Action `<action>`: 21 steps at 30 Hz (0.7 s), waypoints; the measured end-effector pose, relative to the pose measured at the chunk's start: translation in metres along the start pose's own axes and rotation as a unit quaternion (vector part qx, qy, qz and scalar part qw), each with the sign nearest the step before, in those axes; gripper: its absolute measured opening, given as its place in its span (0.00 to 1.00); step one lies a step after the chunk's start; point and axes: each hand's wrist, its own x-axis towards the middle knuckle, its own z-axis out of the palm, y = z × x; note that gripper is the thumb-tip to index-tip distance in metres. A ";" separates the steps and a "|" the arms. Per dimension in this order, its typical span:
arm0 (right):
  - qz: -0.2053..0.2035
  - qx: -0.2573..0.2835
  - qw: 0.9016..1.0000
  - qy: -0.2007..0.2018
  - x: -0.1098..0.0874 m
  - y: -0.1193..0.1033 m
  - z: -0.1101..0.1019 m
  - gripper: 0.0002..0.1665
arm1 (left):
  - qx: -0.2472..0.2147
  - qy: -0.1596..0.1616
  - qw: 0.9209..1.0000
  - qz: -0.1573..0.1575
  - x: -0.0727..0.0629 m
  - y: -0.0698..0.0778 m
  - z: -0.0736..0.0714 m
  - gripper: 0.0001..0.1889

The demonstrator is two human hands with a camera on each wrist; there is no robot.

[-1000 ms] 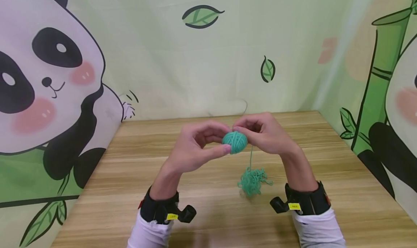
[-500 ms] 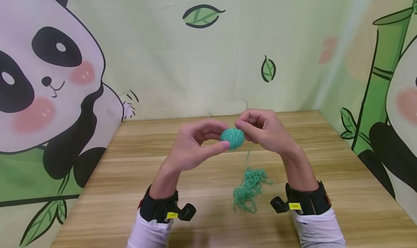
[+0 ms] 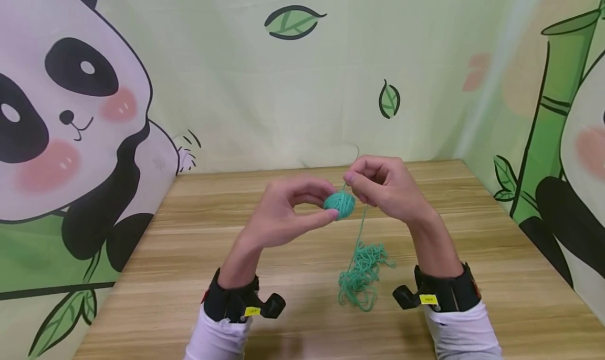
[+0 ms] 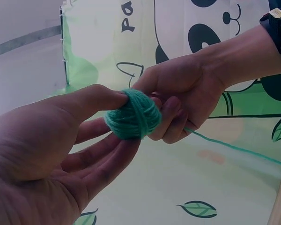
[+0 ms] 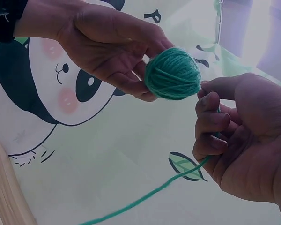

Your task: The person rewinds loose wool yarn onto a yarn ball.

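A small ball of teal yarn (image 3: 340,205) is held above the table between the thumb and fingers of my left hand (image 3: 283,213). Just to its right, my right hand (image 3: 387,189) pinches the yarn strand near the top of the ball, its other fingers curled. In the right wrist view the strand (image 5: 150,193) runs out from under those curled fingers. It drops to a loose, tangled heap of the same yarn (image 3: 361,276) on the tabletop. Wound strands cross the ball (image 4: 133,115) in the left wrist view, where my left fingertips support it from below.
The wood-grain table (image 3: 198,244) spreads under both hands. A pale green backdrop (image 3: 227,86) with pandas, bamboo and leaves stands behind and at the sides. Black wrist straps (image 3: 446,286) with small cameras circle both wrists.
My right hand has moved slightly up and away from the ball, drawing a short strand between them. The heap on the table has spread toward the front, its strand now taut again.
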 end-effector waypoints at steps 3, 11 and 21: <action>0.005 -0.004 1.000 0.000 0.000 -0.001 0.000 0.10 | 0.021 -0.019 1.000 0.008 0.000 0.000 0.000 0.15; 0.009 -0.006 1.000 -0.003 -0.001 -0.002 0.002 0.10 | 0.084 -0.038 0.996 0.015 0.001 -0.006 0.000 0.14; -0.050 0.011 0.999 -0.010 -0.002 -0.008 0.005 0.11 | 0.126 0.035 0.991 -0.023 0.005 -0.015 0.001 0.12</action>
